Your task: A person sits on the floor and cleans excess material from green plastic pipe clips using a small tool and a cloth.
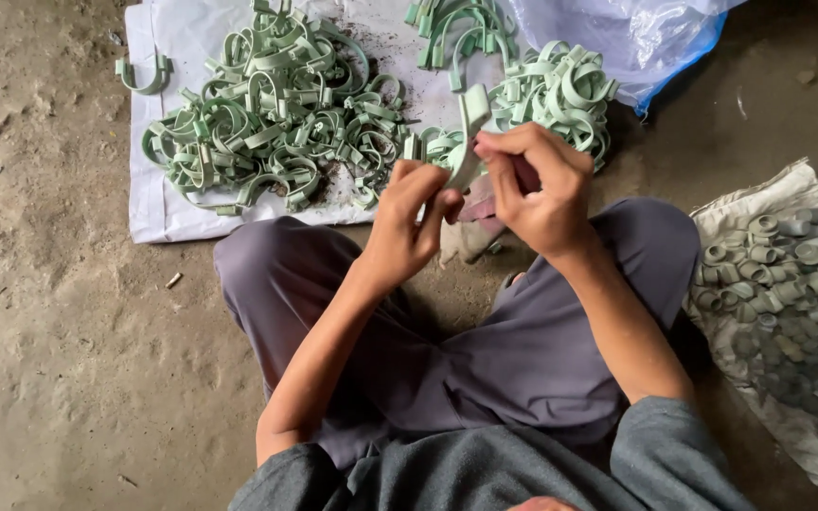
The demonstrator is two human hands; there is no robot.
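Basically both hands pinch one pale green plastic strip (471, 128) held up in the air above the lap, not resting on anything. R hand (534, 185) is closed on it w/ thumb and forefinger tips clamped near the strip's upper-mid part; L hand (409, 222) is closed too, fingers curled round the lower end, thumb against it. Strip's long axis runs lower-left to upper-right, tilted steeply, top end poking out past the R fingertips toward the far side. Hands nearly touch each other, L below and nearer the body, R above and a bit further out, so R is the nearer one to the free top end. Something reddish-brown sits between the palms under the R hand, can't tell what. Beyond the hands, a white sheet (158, 213) lies on the dirt floor (40, 284); big heap of curled green clips (272, 118) fills its middle and left, one stray clip off its far-left edge, smaller heap (556, 90) at its right edge just past the R hand. Clear plastic bag (636, 38) at sheet's far-right corner. Well apart to the R, beside the knee, a cloth sack (759, 203) carries grey-green ring pieces (788, 284).
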